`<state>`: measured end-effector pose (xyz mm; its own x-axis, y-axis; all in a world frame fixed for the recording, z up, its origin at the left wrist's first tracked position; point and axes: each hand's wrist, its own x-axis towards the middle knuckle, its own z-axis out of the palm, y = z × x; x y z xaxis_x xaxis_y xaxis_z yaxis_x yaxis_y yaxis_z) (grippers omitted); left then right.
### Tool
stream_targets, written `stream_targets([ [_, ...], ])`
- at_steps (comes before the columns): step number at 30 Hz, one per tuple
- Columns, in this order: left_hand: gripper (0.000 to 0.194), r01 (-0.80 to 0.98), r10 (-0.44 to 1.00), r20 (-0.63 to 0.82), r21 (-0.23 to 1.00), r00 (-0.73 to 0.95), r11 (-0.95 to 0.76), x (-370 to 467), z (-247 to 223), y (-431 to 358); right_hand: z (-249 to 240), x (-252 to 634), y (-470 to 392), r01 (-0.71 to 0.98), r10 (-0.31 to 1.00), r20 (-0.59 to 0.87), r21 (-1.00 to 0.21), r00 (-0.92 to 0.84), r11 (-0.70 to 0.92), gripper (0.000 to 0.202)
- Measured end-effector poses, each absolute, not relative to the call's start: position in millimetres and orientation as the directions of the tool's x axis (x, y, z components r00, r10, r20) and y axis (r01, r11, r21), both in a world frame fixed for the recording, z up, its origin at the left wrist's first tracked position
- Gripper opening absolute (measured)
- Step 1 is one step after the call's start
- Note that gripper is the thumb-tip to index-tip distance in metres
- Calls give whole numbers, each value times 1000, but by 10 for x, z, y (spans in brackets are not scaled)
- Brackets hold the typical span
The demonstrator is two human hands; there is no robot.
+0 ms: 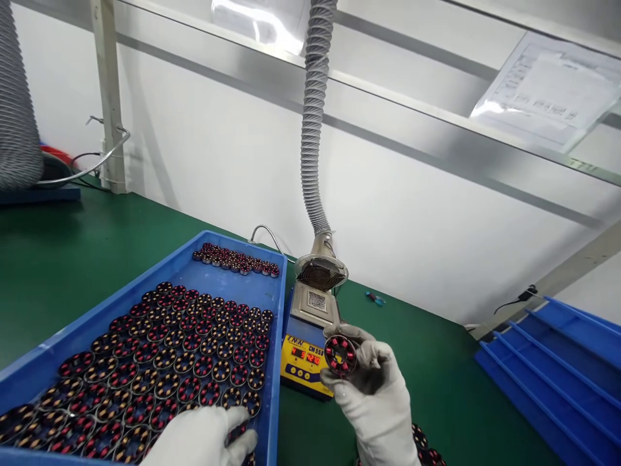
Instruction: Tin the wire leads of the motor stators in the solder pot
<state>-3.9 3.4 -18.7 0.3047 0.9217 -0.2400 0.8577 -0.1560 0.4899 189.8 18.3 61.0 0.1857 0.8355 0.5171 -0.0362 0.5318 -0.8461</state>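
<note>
My right hand (366, 388), in a white glove with grey fingertips, holds up a motor stator (340, 355), a dark ring with red windings, between thumb and fingers. It is in front of a yellow-and-blue hot plate (303, 370) with a red digital display. At the bottom, my left hand (206, 437), also gloved, reaches into the blue tray (275, 388). Its thumb and finger close around a red-wound stator (236, 435) standing among the others. Rows of similar stators (167, 385) with red or gold windings fill much of the tray.
A grey exhaust hose (314, 129) hangs down to a round hood over the plate. More stators (427, 450) lie beside my right wrist. Stacked blue trays (557, 369) stand at right. A small blue-and-red item (375, 298) lies on the green table (436, 362).
</note>
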Motion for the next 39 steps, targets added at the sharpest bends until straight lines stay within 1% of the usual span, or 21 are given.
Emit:
stream_targets([
  [2, 37, 850, 933, -192, 497, 303, -174, -48, -220, 27, 590, 1820, 68, -44, 805, 567, -812, 175, 582, 31],
  [4, 36, 839, 943, -141, 510, 301, -192, -60, -260, 26, 588, 1736, -42, -58, 794, 566, -805, 221, 590, 29],
  [8, 34, 832, 951, -90, 514, 296, -210, -70, -287, 25, 623, 1622, -181, -154, 835, 497, -829, 236, 537, 30],
  [11, 33, 825, 948, -81, 520, 308, -223, -64, -277, 17, 634, 1624, -178, -251, 888, 414, -854, 203, 455, 34],
  [14, 33, 827, 947, -82, 514, 312, -228, -59, -254, 6, 603, 1682, -118, -375, 942, 315, -864, 117, 335, 39],
  [17, 33, 828, 950, -88, 520, 299, -213, -60, -204, -11, 592, 1728, -86, -514, 987, 162, -848, -21, 128, 45],
  [20, 31, 823, 949, -105, 533, 296, -198, -67, -145, -25, 646, 1707, -102, -594, 987, 8, -799, -162, -91, 36],
  [23, 32, 824, 947, -119, 534, 299, -193, -69, -108, -25, 686, 1662, -100, -625, 953, -55, -744, -297, -238, 28],
  [25, 32, 824, 943, -126, 531, 307, -197, -68, -94, -20, 668, 1657, -73, -615, 922, -60, -728, -383, -303, 27],
  [29, 33, 829, 937, -137, 520, 320, -207, -66, -73, -24, 604, 1702, -15, -556, 881, -15, -771, -472, -311, 33],
  [32, 33, 837, 938, -124, 499, 324, -223, -57, -55, -38, 605, 1704, -21, -478, 879, -40, -827, -475, -296, 38],
  [33, 32, 843, 937, -118, 485, 327, -233, -51, -47, -42, 615, 1689, -28, -451, 887, -43, -849, -460, -275, 39],
  [36, 29, 857, 924, -120, 433, 363, -280, -41, -8, -46, 662, 1595, -5, -398, 914, 8, -902, -405, -168, 41],
  [38, 29, 839, 895, -127, 425, 428, -340, -71, 28, -41, 711, 1501, 117, -408, 949, 33, -907, -314, -103, 36],
  [39, 29, 817, 872, -127, 434, 473, -380, -105, 46, -34, 735, 1449, 230, -394, 973, 38, -917, -229, -57, 34],
])
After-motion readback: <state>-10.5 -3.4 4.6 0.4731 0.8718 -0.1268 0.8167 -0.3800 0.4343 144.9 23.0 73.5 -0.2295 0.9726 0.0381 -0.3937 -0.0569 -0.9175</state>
